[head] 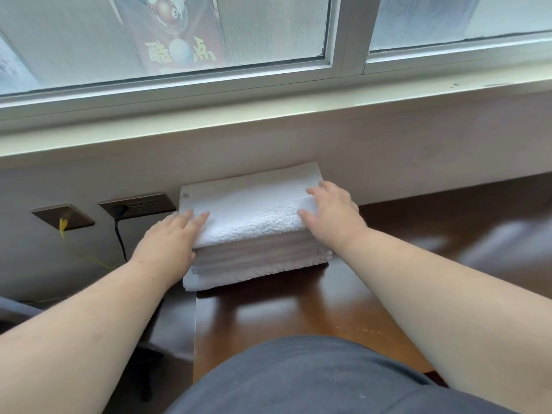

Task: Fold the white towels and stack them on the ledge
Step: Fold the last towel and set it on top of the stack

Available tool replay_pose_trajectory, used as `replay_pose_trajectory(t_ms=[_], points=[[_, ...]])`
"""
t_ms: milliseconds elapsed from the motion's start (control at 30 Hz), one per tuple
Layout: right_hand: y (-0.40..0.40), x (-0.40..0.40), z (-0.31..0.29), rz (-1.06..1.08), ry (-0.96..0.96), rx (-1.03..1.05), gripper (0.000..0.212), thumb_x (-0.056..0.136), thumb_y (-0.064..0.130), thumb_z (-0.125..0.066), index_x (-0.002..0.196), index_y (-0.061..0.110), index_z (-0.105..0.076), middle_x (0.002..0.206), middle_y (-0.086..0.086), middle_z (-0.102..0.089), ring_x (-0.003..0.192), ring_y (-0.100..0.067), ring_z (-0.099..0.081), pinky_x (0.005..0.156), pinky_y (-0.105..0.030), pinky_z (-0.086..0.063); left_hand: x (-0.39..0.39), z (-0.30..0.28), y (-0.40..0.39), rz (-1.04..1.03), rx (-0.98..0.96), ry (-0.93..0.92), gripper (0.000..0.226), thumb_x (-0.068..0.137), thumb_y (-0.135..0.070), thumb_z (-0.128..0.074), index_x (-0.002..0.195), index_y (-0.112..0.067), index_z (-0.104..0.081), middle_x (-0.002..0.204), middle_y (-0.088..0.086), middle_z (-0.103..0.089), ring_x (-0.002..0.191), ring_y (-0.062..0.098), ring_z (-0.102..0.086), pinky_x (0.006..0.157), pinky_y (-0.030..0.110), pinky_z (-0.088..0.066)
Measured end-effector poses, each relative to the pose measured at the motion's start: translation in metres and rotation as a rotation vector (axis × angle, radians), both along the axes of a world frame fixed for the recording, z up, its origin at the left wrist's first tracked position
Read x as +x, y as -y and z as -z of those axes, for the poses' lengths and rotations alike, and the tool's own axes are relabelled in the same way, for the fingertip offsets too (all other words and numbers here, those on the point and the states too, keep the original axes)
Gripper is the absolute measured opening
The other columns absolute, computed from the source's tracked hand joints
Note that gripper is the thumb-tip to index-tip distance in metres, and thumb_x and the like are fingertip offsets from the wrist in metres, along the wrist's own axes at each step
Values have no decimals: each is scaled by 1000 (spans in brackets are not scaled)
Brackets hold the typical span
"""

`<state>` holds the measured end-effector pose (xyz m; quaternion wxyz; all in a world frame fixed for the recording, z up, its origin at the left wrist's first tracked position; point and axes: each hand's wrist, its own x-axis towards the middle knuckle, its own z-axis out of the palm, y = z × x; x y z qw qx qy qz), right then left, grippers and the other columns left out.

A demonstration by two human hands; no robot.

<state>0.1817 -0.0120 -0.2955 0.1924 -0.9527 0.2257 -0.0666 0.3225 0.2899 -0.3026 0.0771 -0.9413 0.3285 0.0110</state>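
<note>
Several folded white towels sit in 1 stack (257, 249) between the 2 hands, on the dark wooden ledge (298, 312) and pushed back against the wall below the window (179, 40). I would put it at 4 or 5 layers, though the lower edges blur together and the count is hard to make out.

The top towel (251, 210) is folded and already laid on the pile. The left hand (173, 237) rests on its left end, fingers stretched flat over the near corner, palm against the side of the stack — not gripping anything. The right hand (331, 213) lies on the right end, fingers straight and spread over the cloth, pressing down rather than holding.

Judging by this, the folding is largely done and the person is squaring or patting down the pile. The bottom layer juts out a little toward the left wrist, so some tidying is left. No loose towel shows on the ledge near either forearm; whether more wait out of view I cannot tell.

Just beyond the left hand, a dark wall socket (137, 204) holds a black cable (121, 237), and further out another plate carries a yellow cord (62, 225).
</note>
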Motion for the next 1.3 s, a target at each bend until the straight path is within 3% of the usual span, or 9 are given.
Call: replay_pose_trajectory(t_ms=[133, 300, 400, 500, 600, 800, 933, 1100, 1300], points=[[-19, 6, 13, -351, -224, -304, 78, 96, 53, -50, 157, 22, -12, 166, -4, -7, 153, -25, -2, 122, -50, -7, -1, -2, 4, 41, -4, -47, 88, 87, 4, -48, 154, -39, -11, 162, -5, -16, 146, 19, -19, 114, 34, -26], [-24, 9, 23, -343, -220, -303, 65, 101, 15, -36, 158, 20, -4, 167, -3, -2, 153, -25, 3, 122, -46, -3, 5, -13, -1, 42, 17, -1, 87, 86, 10, -42, 154, -37, -13, 161, -8, -17, 146, 17, -19, 111, 31, -30], [-24, 12, 25, -330, -222, -325, 74, 95, 2, -36, 158, 21, -3, 167, -3, -1, 153, -24, 3, 122, -46, -3, 12, -12, -7, 109, 20, -73, 75, 91, -7, -46, 153, -38, -19, 160, -8, -19, 146, 19, -19, 114, 34, -26], [-22, 11, 25, -312, -245, -308, 79, 91, -1, -36, 158, 23, -1, 167, -2, 2, 153, -23, 5, 122, -45, -2, 19, -11, -8, -73, -408, -326, 61, 96, -46, -47, 151, -29, -30, 157, 1, -31, 143, 20, -27, 115, 33, -22], [-22, 11, 26, -323, -240, -320, 81, 90, -2, -36, 158, 23, -1, 167, -2, 2, 153, -23, 5, 122, -45, -2, 41, -12, 7, -631, -828, -469, 77, 87, -67, -45, 147, -21, -37, 146, 7, -46, 131, 27, -44, 99, 33, -33], [-15, 13, 20, -370, -256, -271, 79, 90, -3, -33, 158, 25, -5, 167, 1, 1, 153, -21, 6, 122, -42, 0, 59, 0, 24, -716, -623, -484, 37, 89, -42, -50, 110, -12, -57, 94, 5, -60, 77, 23, -52, 72, 34, -41], [1, 10, 9, -438, -243, -76, 61, 97, 27, -36, 156, 30, -22, 166, 4, -9, 153, -16, 0, 122, -38, -2, 59, 3, 27, -778, -568, -516, 35, 85, -36, -45, 109, -12, -51, 85, 5, -52, 76, 24, -50, 64, 33, -37], [34, 46, -11, 75, 109, 382, 53, 97, 49, -51, 140, 19, -52, 145, -3, -51, 134, -20, -45, 108, -32, -34, 70, 1, 34, -746, -676, -473, 32, 82, -45, -53, 99, -18, -53, 84, 2, -59, 76, 25, -58, 64, 31, -42], [59, 95, -8, 339, 0, 509, 48, 89, 35, -67, 131, 16, -52, 127, -8, -60, 105, -30, -63, 88, -41, -55, 78, 5, 38, -689, -662, -390, 20, 92, -36, -53, 99, -18, -58, 77, 0, -58, 71, 24, -54, 66, 32, -40]])
